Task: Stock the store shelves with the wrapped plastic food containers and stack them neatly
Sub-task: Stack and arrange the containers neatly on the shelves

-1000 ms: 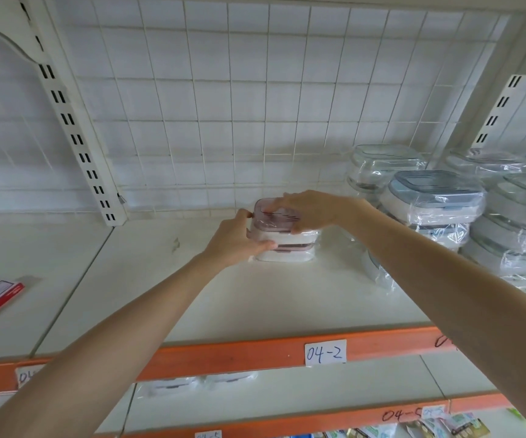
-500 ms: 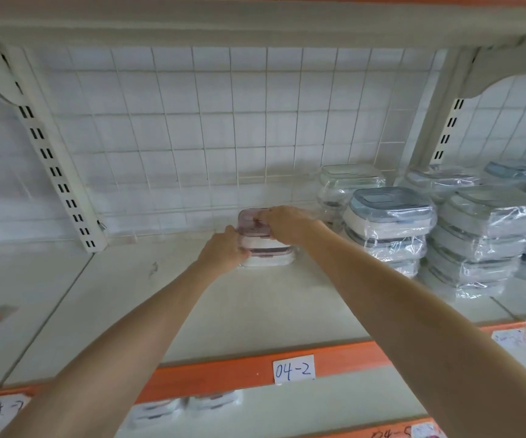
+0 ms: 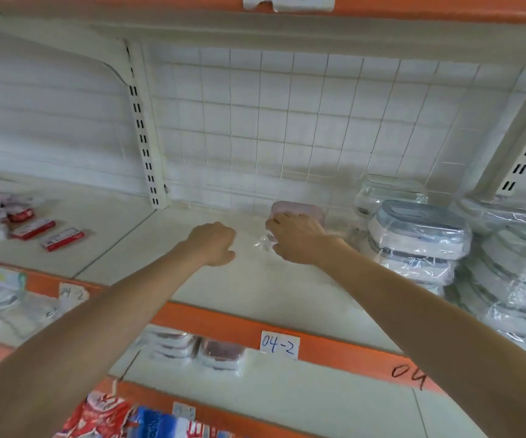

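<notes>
A: Where are the hands at this point?

B: The right hand (image 3: 299, 237) lies on the pink-lidded container (image 3: 298, 210), fingers curled over its near edge and into the crinkled clear wrap (image 3: 263, 245) on that side. The left hand (image 3: 212, 243) sits just beside it to the left, fingers loosely curled under; it looks apart from the wrap, holding nothing, though the blur makes that hard to swear to

A: And the container itself?

B: It is at the back of the shelf (image 3: 255, 289), close to the white wire grid (image 3: 287, 121), just left of the stacks of blue-lidded wrapped containers (image 3: 420, 229). The hand covers most of it, so I cannot tell how many are under that lid

A: How do you reckon it handles?

B: Light, I would say, and stiff in the body, but the film looks slick and loose. Pull on the wrap alone and it may stretch or slip. Better to hold the hard walls on two opposite sides, palms flat, and slide it square

A: Anything else about?

B: Small red-and-white packs (image 3: 34, 229) on the shelf bay to the left, and an orange rail with a paper tag (image 3: 279, 347) reading 04-2 below the hands
</notes>
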Demonstrator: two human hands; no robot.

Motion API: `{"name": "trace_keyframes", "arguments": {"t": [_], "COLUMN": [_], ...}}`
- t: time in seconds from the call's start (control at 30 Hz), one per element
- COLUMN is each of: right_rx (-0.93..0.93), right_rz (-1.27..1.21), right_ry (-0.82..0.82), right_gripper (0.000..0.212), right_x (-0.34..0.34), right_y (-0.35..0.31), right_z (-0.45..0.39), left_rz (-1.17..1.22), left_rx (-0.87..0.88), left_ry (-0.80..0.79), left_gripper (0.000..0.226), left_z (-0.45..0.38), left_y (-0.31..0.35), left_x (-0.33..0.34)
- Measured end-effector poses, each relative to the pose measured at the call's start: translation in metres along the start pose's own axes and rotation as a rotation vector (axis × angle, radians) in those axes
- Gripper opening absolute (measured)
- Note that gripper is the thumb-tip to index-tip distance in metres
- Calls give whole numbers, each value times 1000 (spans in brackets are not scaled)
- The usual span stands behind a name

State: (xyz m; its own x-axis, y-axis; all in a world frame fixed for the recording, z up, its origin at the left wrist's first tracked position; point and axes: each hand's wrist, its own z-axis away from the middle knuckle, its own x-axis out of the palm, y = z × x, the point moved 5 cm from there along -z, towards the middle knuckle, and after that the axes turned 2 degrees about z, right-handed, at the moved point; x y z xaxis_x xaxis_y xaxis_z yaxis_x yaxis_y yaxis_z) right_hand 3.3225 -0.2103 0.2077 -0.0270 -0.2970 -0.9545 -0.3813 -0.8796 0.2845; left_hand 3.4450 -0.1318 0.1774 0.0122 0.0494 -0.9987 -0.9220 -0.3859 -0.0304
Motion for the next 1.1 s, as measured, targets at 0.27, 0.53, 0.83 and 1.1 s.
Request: {"name": "trace_keyframes", "arguments": {"t": [0.27, 0.53, 0.83, 1.1], "right_rx": [-260, -271, -286, -224], "right_rz": [-176, -223, -169, -234], "right_ry": [-146, -97, -161, -316], "right_gripper": [39, 38, 37, 48], "right_x": [31, 15, 27, 52], "right_y": [-75, -113, -199, -253], "right_z": [16, 46, 118, 169], "left_rz": [-79, -59, -31, 44], "left_rx": [-106, -160, -116, -136], "left_ry": [188, 132, -55, -95], "left_gripper": [33, 30, 35, 33], "left_z": [105, 168, 266, 324], "left_y": [-7, -30, -43, -62], "left_x": [31, 50, 96, 120]}}
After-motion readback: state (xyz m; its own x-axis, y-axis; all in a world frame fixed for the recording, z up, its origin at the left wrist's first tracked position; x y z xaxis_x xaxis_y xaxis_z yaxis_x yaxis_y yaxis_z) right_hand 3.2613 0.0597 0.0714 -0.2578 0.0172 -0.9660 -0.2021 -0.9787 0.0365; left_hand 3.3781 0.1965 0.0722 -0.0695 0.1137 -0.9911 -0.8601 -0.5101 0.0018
